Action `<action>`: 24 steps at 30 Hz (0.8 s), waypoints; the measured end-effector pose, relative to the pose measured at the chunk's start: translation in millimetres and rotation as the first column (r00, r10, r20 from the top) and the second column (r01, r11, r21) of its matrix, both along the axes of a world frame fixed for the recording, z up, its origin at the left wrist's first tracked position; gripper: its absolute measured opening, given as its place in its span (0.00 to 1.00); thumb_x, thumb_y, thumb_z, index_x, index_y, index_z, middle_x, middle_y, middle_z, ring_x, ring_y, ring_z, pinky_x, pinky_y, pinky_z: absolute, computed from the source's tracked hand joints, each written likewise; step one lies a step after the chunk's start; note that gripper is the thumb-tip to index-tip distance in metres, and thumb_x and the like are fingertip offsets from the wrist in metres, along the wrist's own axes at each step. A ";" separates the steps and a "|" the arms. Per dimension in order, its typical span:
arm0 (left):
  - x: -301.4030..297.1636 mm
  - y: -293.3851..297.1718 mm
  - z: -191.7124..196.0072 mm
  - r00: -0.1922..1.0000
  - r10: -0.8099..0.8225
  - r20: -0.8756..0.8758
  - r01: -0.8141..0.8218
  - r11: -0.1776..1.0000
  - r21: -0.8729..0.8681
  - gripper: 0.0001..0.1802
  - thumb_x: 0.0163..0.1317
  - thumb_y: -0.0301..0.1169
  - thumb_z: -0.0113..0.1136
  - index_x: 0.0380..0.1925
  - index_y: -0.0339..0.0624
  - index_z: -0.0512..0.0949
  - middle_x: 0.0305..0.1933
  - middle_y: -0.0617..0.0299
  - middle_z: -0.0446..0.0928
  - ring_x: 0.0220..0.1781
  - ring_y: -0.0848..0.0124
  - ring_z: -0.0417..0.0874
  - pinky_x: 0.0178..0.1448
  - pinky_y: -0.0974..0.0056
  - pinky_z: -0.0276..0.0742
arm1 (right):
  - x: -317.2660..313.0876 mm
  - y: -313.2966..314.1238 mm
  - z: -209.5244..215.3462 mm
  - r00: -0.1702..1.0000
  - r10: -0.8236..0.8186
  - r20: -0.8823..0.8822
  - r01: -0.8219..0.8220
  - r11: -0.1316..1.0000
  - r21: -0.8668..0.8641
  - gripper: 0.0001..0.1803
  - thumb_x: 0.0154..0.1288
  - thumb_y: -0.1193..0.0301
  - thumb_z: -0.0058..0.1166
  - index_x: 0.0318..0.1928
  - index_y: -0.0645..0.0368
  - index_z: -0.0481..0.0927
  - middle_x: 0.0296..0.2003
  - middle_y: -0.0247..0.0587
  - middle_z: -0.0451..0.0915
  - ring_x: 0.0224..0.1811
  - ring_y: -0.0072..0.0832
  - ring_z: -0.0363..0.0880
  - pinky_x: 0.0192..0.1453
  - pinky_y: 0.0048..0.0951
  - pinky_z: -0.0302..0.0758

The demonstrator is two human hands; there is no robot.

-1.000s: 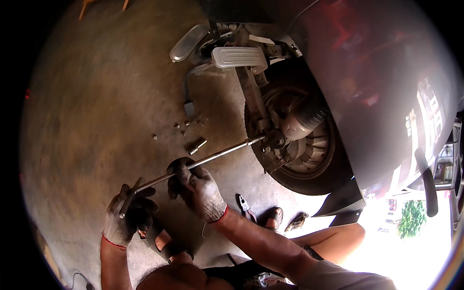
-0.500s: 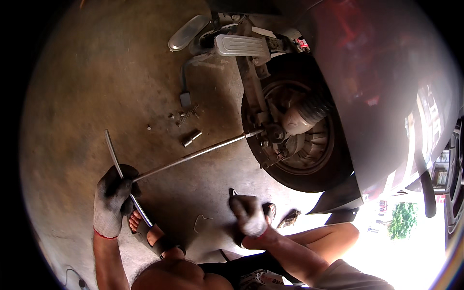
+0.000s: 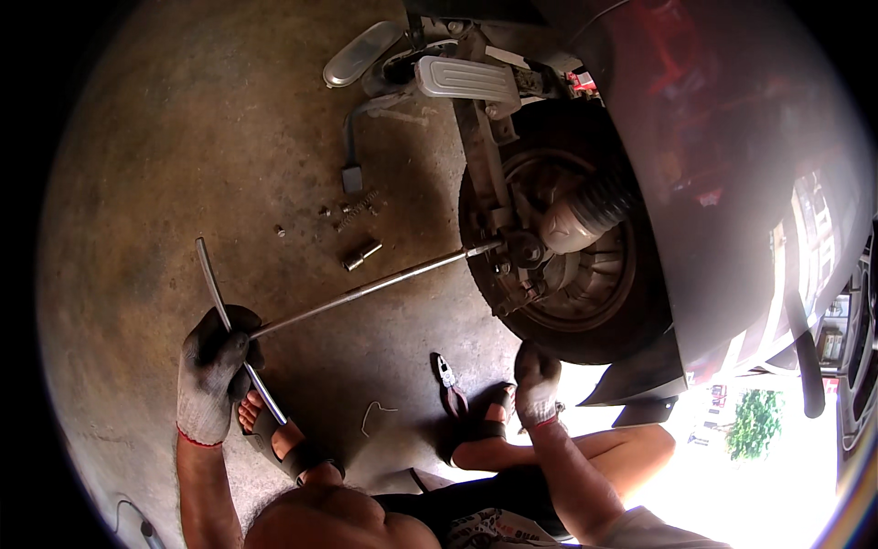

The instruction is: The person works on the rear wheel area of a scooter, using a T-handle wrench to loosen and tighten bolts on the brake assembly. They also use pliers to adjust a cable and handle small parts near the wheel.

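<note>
One T-handle wrench (image 3: 366, 291): my left hand (image 3: 212, 371) (gloved) is clenched around its crossbar, and the long shaft runs up-right to the wheel hub (image 3: 526, 252). My right hand (image 3: 537, 384), fingers curled on nothing, rests against the tyre (image 3: 585, 339). One pair of pliers (image 3: 448, 380) lies on the floor (image 3: 183, 183). One socket (image 3: 362, 254), with several small loose bolts beside it. No labels are legible.

What we cannot make out
Our left hand (image 3: 212, 371) covers the T-handle's joint; small parts (image 3: 352, 212) on the floor are too tiny to identify; the wheel (image 3: 558, 247) is half hidden under bodywork.
</note>
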State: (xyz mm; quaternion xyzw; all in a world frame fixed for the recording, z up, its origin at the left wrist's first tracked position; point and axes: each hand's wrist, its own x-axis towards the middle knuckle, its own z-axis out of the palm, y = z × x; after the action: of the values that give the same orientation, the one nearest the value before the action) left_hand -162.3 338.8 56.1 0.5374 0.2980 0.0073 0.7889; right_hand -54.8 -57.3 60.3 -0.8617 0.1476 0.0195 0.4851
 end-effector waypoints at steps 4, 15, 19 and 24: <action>1.4 -0.9 4.3 0.999 -0.019 -0.030 0.020 1.000 0.013 0.12 0.65 0.31 0.53 0.43 0.36 0.75 0.23 0.65 0.74 0.15 0.85 0.61 0.18 0.77 0.53 | 13.8 -18.2 0.8 0.998 0.009 0.056 -0.001 0.989 -0.147 0.12 0.70 0.67 0.50 0.28 0.57 0.70 0.22 0.24 0.66 0.23 0.15 0.60 0.25 0.21 0.59; 1.1 -1.2 0.4 1.000 -0.014 -0.018 0.014 1.000 -0.001 0.11 0.65 0.31 0.53 0.43 0.35 0.75 0.22 0.64 0.74 0.15 0.85 0.60 0.18 0.77 0.51 | 4.4 -10.5 -6.9 0.987 0.018 0.159 0.011 0.984 -0.176 0.15 0.68 0.65 0.53 0.31 0.67 0.78 0.23 0.36 0.75 0.28 0.22 0.68 0.34 0.32 0.69; 1.6 -0.6 2.5 1.000 -0.016 -0.013 0.016 1.000 -0.005 0.11 0.66 0.30 0.52 0.43 0.36 0.75 0.22 0.64 0.74 0.15 0.85 0.60 0.18 0.76 0.51 | 12.1 -28.5 -8.0 0.994 -0.064 0.086 0.085 0.960 -0.266 0.16 0.69 0.64 0.53 0.38 0.68 0.79 0.26 0.41 0.78 0.31 0.25 0.73 0.40 0.31 0.72; 1.6 -2.5 -1.0 1.000 0.000 -0.012 0.000 1.000 -0.003 0.11 0.66 0.30 0.52 0.43 0.35 0.75 0.22 0.64 0.74 0.15 0.85 0.60 0.17 0.76 0.52 | 1.5 -15.7 -2.4 0.998 0.041 -0.049 -0.046 0.993 -0.108 0.14 0.68 0.65 0.55 0.33 0.66 0.79 0.26 0.32 0.76 0.28 0.19 0.68 0.33 0.27 0.69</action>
State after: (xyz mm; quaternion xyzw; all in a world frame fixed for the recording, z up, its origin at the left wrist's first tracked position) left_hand -160.7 336.3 55.1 0.5363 0.3028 0.0037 0.7878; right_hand -53.4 -73.0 57.8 -0.8893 0.1411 0.0423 0.4330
